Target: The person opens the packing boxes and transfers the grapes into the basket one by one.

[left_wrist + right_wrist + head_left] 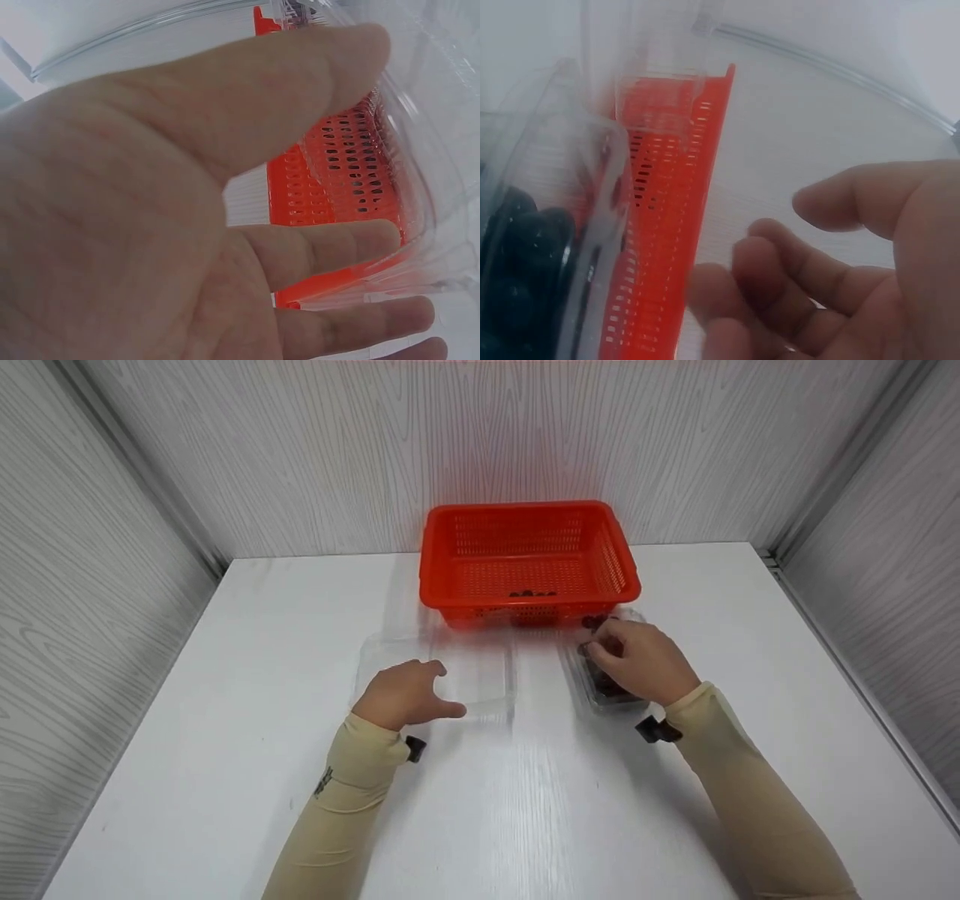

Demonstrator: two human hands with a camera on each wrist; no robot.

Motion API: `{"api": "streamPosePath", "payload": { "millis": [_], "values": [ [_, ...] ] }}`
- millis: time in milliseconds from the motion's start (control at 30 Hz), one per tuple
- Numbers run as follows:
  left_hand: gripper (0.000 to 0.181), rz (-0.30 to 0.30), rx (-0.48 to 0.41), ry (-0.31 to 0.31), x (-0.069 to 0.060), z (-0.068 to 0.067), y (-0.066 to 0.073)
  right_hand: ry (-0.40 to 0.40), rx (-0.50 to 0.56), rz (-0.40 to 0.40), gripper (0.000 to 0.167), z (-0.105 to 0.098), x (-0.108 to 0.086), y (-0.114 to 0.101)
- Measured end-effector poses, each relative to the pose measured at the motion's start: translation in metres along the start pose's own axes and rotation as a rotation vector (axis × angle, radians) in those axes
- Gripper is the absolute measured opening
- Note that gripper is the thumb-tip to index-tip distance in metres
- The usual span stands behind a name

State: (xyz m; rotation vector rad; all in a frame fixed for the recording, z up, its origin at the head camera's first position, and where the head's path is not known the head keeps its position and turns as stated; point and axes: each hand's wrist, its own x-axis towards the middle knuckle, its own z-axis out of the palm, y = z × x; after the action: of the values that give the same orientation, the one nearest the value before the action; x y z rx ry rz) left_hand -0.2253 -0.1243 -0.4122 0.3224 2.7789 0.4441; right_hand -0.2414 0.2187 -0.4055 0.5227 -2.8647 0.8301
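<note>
Head view, left hand [409, 694] spread, right hand [641, 660] loosely curled by clear box [609, 703], red basket [517, 540] behind

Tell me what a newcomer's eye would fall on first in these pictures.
Most likely the bright red basket, set at the back of the white table. Next, perhaps, the dark round pieces in a clear tub near the right hand, before the basket's right end. The left hand, thumb and fingers apart, is by a faint clear plastic container.
</note>
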Motion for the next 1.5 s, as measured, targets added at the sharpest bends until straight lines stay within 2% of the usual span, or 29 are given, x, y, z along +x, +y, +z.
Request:
{"api": "streamPosePath", "payload": {
  "millis": [100, 233, 467, 533, 700, 800, 967, 1100, 1400, 1500],
  "values": [
    [0.073, 0.011, 0.002, 0.023, 0.0, 0.0, -0.002, -0.045, -0.014, 0.001, 0.015, -0.001, 0.001, 0.002],
    [0.071, 0.045, -0.001, 0.093, 0.0, -0.001, -0.002, -0.102, -0.031, 0.022, 0.016, -0.002, 0.002, 0.005],
    [0.068, 0.103, -0.02, 0.218, 0.002, -0.002, 0.005, -0.119, -0.074, 0.076, 0.021, -0.006, 0.0, 0.01],
    [0.062, 0.15, -0.028, 0.282, 0.004, -0.001, 0.008, -0.124, -0.088, 0.079, 0.023, -0.005, 0.0, 0.012],
    [0.045, 0.338, -0.021, 0.486, 0.007, 0.0, 0.017, -0.142, -0.117, 0.088, 0.027, -0.006, 0.0, 0.014],
    [0.044, 0.415, -0.002, 0.541, 0.007, 0.004, 0.023, -0.135, -0.122, 0.103, 0.027, -0.008, 0.0, 0.016],
    [0.044, 0.515, 0.038, 0.559, 0.011, 0.016, 0.038, -0.123, -0.159, 0.092, 0.027, -0.007, -0.001, 0.017],
    [0.045, 0.564, 0.046, 0.541, 0.016, 0.025, 0.051, -0.106, -0.203, 0.058, 0.026, -0.004, -0.002, 0.016],
    [0.062, 0.531, 0.089, 0.437, 0.025, 0.041, 0.063, -0.106, -0.214, 0.022, 0.027, 0.007, -0.001, 0.008],
    [0.068, 0.518, 0.115, 0.431, 0.026, 0.043, 0.064, -0.104, -0.215, 0.022, 0.03, 0.012, 0.0, 0.003]
  ]
}}
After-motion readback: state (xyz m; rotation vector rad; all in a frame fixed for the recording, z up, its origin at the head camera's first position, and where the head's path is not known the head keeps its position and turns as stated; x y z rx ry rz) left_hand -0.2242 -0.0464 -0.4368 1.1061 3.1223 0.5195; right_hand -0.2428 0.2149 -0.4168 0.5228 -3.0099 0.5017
